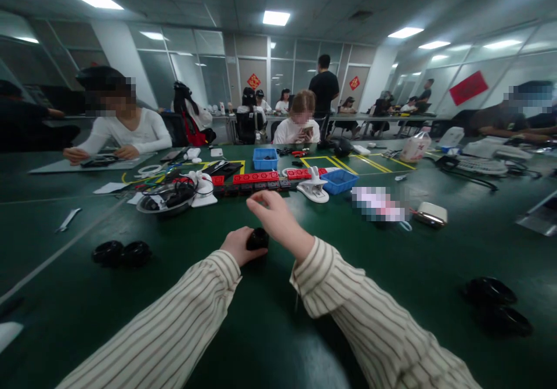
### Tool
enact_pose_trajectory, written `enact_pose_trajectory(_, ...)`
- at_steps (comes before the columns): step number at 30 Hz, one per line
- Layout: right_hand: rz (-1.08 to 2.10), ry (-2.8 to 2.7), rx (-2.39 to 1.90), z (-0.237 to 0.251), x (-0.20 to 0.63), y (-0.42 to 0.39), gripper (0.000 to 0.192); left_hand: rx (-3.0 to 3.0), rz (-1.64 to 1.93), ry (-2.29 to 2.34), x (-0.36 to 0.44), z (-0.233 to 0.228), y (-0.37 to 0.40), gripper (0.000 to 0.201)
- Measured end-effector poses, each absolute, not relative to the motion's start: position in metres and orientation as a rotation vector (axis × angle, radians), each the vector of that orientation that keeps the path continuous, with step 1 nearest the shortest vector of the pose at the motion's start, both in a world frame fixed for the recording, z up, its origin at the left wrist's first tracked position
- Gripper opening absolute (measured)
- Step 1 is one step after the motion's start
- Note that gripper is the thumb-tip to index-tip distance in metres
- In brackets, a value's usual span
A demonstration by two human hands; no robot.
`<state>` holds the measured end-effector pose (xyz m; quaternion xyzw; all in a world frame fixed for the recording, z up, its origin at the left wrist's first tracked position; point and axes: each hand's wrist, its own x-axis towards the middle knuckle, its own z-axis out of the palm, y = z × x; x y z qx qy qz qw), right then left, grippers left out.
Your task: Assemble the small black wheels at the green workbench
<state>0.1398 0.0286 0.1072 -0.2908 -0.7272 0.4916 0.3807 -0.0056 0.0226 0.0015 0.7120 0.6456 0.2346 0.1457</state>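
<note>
My left hand (240, 246) is wrapped round a short black cylinder with an open top (258, 239), held upright at or just over the green table (226, 331). Above and to the right of it hovers my right hand (277, 217), its thumb and fingertips drawn together. Whatever sits in that pinch, if anything, is too small to make out. Two shiny black ring-shaped parts (136, 253) lie to the left of my hands. Another pair of black ring-shaped parts (490, 291) rests at the far right.
Ahead are a row of red blocks (256, 177), a white clip (314, 187), a blue bin (340, 181) and a metal bowl (150, 209) of black items. A wrench (68, 219) lies left, a cream case (431, 213) right. Several people sit beyond.
</note>
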Motion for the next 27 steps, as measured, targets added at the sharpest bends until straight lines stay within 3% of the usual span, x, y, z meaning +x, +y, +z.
enact_pose_trajectory(3,0.793,-2.126,-1.230,0.070,0.131,0.052,0.038,2.079,0.683,1.810,-0.008,0.000,0.024,0.036)
enact_pose_trajectory(7,0.399,-2.378,-1.306,0.041,0.131,0.054,0.044,2.059,0.721,1.849,-0.010,-0.003,0.027,0.041)
enact_pose_trajectory(14,0.477,-2.548,-0.888,0.046,0.138,0.064,0.019,2.136,0.704,1.710,-0.019,-0.006,0.033,0.031)
enact_pose_trajectory(19,0.546,-2.447,-0.754,0.033,0.143,0.060,0.030,2.159,0.680,1.652,-0.025,-0.009,0.036,0.032)
enact_pose_trajectory(24,0.513,-2.196,-0.873,0.013,0.138,0.050,0.030,2.139,0.733,1.729,-0.019,-0.007,0.031,0.056)
enact_pose_trajectory(27,0.498,-2.093,-0.984,0.008,0.133,0.048,0.036,2.100,0.750,1.847,-0.012,-0.006,0.027,0.056)
